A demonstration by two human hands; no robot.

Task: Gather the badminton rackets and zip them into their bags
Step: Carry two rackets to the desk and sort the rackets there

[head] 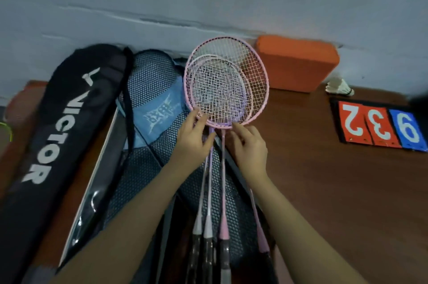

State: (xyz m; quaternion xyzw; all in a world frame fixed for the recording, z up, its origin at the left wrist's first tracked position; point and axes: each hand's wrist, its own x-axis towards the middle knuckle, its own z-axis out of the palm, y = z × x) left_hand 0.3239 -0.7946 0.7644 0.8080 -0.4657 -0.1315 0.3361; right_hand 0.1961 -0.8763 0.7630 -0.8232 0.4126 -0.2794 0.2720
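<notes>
Nearest, several racket handles (208, 244) fan out over a grey mesh bag (148, 168) on the brown table (335, 191); above them the left hand (192, 142) pinches the lower rim of the stacked pink rackets (225, 82) with curled fingers, and the right hand (249, 149) touches the same rim where the shafts meet, its fingers bent; a black Victor bag (53, 135) lies along the table's left edge; to the right, bare wood stretches to the score cards (377, 125); farther back a shuttlecock (339, 86) and an orange block (298, 63) sit against the wall.
</notes>
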